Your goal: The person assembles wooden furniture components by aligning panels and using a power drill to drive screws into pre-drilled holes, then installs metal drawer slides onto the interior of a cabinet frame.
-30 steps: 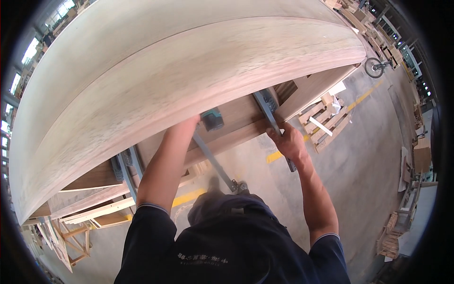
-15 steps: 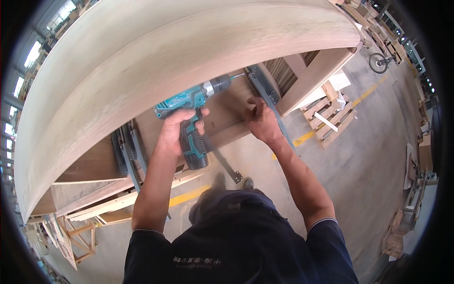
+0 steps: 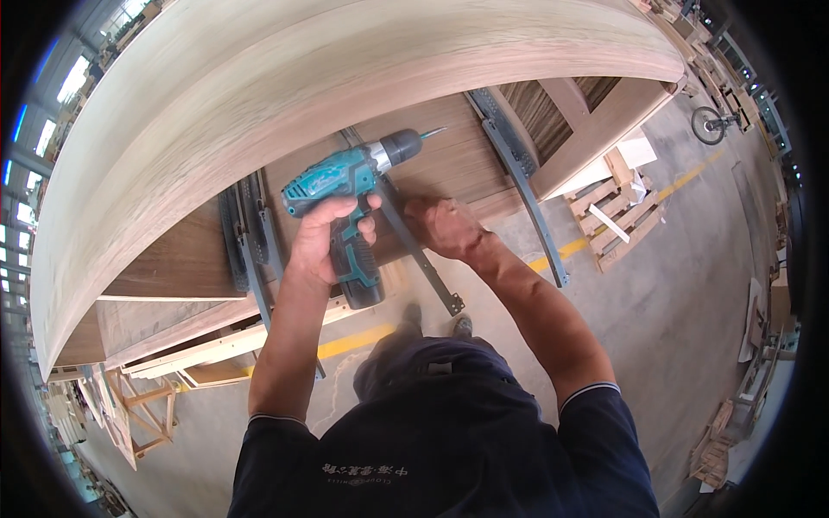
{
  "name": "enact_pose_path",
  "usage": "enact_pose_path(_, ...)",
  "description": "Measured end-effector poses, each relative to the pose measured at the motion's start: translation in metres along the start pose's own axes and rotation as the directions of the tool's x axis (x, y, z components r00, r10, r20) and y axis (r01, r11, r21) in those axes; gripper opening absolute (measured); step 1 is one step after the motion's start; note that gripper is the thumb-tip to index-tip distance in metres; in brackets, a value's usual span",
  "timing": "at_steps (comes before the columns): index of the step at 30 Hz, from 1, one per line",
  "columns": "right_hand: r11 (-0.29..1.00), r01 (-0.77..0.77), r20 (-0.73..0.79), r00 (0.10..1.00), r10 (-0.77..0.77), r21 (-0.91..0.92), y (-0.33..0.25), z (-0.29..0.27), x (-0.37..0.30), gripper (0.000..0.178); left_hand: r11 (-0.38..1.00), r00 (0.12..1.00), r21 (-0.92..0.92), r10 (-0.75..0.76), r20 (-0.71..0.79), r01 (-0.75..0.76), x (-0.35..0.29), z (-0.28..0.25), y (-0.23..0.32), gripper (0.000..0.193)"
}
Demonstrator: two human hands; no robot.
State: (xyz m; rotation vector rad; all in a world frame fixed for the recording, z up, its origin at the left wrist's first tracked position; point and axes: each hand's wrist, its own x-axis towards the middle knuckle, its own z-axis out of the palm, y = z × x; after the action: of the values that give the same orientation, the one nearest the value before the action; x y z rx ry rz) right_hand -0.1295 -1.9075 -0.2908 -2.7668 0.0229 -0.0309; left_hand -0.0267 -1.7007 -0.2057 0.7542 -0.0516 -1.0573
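Observation:
My left hand (image 3: 318,233) is wrapped around the grip of a teal-and-black cordless drill (image 3: 332,180), whose bit points right and slightly up. Just right of the drill is my right hand (image 3: 446,227), fingers curled in; what they hold, if anything, is hidden. It is beside a metal drawer slide (image 3: 425,262) that sticks out toward me from a wooden cabinet. A second extended drawer slide (image 3: 525,186) is on the cabinet's right divider, and more slides (image 3: 250,259) hang at the left. The cabinet's curved pale wooden top (image 3: 345,78) overhangs the drill.
On the concrete floor at right lies a wooden pallet (image 3: 617,211) with scraps on it, beside a yellow line (image 3: 682,180). A bicycle (image 3: 710,126) stands farther back. Wooden frames (image 3: 142,414) stand at the lower left.
My right hand has moved left, away from the right slide to beside the middle one. The drill stays in my left hand. The view has shifted slightly.

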Motion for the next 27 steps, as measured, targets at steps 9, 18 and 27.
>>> enact_pose_path(9,0.922,0.117,-0.193,0.961,-0.199,-0.369,0.009,0.022,-0.009,0.023,0.999,0.999,0.03,-0.034,0.006,0.034,0.004,0.011,-0.005,0.038)
enact_pose_path(18,-0.553,0.116,0.086,0.942,0.326,0.825,0.012,-0.033,-0.082,0.013,0.985,0.99,0.103,-0.142,0.019,0.14,0.032,0.033,-0.031,0.036)
enact_pose_path(27,-0.331,0.177,0.129,0.678,0.724,0.927,0.035,-0.086,-0.134,0.027,0.964,0.975,0.148,-0.222,-0.013,0.221,0.081,0.056,-0.085,0.032)
